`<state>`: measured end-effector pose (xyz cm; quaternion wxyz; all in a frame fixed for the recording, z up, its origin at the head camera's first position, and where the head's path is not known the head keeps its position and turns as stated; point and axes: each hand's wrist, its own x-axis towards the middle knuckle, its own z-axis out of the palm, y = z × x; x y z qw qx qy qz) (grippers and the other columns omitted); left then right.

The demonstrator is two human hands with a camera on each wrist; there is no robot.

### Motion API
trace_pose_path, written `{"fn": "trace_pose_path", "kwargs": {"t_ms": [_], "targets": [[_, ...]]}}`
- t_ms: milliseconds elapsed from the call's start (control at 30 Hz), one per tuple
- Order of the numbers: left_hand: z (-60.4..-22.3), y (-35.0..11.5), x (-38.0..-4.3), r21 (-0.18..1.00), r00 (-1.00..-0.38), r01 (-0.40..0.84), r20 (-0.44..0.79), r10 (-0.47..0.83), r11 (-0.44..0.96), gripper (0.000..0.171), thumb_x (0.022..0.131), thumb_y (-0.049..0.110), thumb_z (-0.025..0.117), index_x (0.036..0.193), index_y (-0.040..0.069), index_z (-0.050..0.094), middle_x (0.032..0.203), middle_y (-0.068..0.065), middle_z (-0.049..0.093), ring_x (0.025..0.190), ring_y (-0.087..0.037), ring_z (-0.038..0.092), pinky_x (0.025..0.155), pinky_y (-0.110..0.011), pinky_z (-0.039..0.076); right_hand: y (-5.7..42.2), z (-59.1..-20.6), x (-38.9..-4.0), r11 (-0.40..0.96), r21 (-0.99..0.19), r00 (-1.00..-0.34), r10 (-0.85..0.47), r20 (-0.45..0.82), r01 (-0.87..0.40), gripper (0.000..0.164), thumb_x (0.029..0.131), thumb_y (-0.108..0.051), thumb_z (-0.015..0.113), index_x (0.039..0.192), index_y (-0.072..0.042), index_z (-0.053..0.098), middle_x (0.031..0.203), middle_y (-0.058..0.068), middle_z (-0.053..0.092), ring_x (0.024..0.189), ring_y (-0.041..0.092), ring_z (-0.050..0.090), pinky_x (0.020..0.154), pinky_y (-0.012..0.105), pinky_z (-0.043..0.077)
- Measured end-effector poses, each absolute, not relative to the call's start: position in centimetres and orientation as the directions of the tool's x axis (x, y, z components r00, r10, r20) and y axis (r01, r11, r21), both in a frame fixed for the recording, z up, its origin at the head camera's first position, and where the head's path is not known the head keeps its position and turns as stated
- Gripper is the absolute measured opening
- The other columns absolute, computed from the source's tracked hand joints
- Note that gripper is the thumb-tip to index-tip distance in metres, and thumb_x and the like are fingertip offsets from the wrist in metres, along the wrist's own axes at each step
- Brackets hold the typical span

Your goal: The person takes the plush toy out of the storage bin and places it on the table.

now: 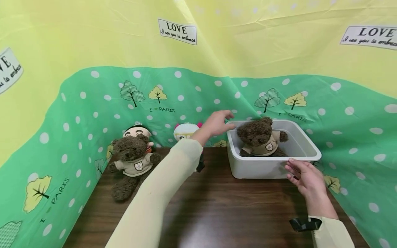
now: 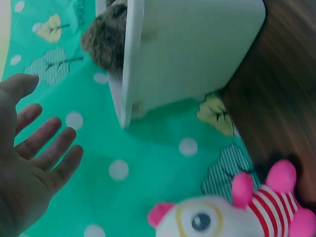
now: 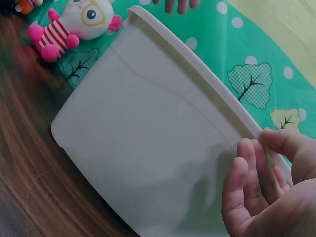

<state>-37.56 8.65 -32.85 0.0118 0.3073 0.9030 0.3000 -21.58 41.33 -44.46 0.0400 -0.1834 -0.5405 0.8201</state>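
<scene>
A brown teddy bear (image 1: 258,137) in a beige shirt sits inside a light grey plastic bin (image 1: 260,168), toward its left end. My right hand (image 1: 307,177) pinches the bin's near rim toward the right corner. In the right wrist view the thumb (image 3: 286,143) lies on the rim and the fingers are under it, against the outer wall. My left hand (image 1: 217,123) hovers by the bin's far left corner, close to the bear's head. The left wrist view shows that hand (image 2: 29,168) with its fingers spread and nothing in them.
A second brown teddy bear (image 1: 133,162) sits at the table's left, with a black-haired doll (image 1: 138,131) behind it. A white-headed plush with pink ears (image 1: 185,130) is partly behind my left arm. Patterned green and yellow cloth (image 1: 198,93) encloses the brown wooden table (image 1: 223,206).
</scene>
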Motion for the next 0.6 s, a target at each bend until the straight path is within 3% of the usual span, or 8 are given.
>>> {"fn": "trace_pose_path", "kwargs": {"t_ms": [367,600], "targets": [[-34.0,16.1,-38.4,0.536,-0.853,0.455,0.032,0.521,0.711,0.053,0.097,0.041,0.070,0.142,0.018,0.058,0.135,0.000,0.064,0.120,-0.016,0.061,0.096,-0.031,0.052,42.0,-44.1,-21.3,-0.409,-0.904,-0.926,0.280,-0.253,0.123,0.003,0.095,-0.019,0.075,0.095,-0.021,0.077,0.086,-0.005,0.079,0.077,0.008,0.075,0.061,0.029,0.060],[-34.9,17.5,-39.1,0.504,-0.855,0.437,-0.024,0.518,0.745,0.063,0.096,0.041,0.071,0.152,0.019,0.050,0.148,0.004,0.057,0.133,-0.016,0.055,0.104,-0.032,0.050,41.5,-44.5,-21.4,-0.382,-0.914,-0.917,0.302,-0.262,0.135,0.003,0.095,-0.020,0.076,0.095,-0.023,0.076,0.086,-0.006,0.079,0.078,0.007,0.075,0.061,0.028,0.060]]}}
